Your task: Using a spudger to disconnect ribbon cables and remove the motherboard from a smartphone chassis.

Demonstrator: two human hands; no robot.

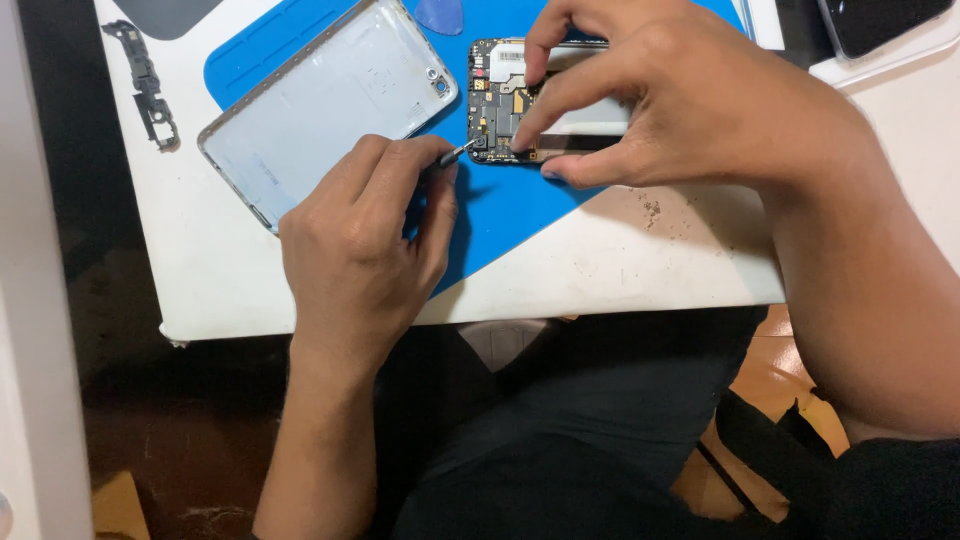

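A: Where is the opened phone?
B: The opened phone (510, 105) lies on the blue mat (500, 215), circuit board facing up, near the far edge of the white surface (620, 265). Much of it is hidden under the right hand.
A: What is that hand doing?
B: The right hand (670, 100) arches over the phone, fingers curled and pressed down on it: the forefinger tip on the board, the thumb at the near edge.
A: And the left?
B: The left hand (365, 240) rests on the mat just beside the phone, fingers drawn together, pinching a thin metal tool (455, 155). The tool's tip touches the phone's near left corner.
A: What else is around?
B: A silver back cover (320, 110) lies inside-up to the left of the phone, half on the mat. A blue pick (438, 14) sits beyond it, and a small black frame part (148, 85) lies well apart at the left edge of the surface. A dark device (880, 22) shows at the top right corner.
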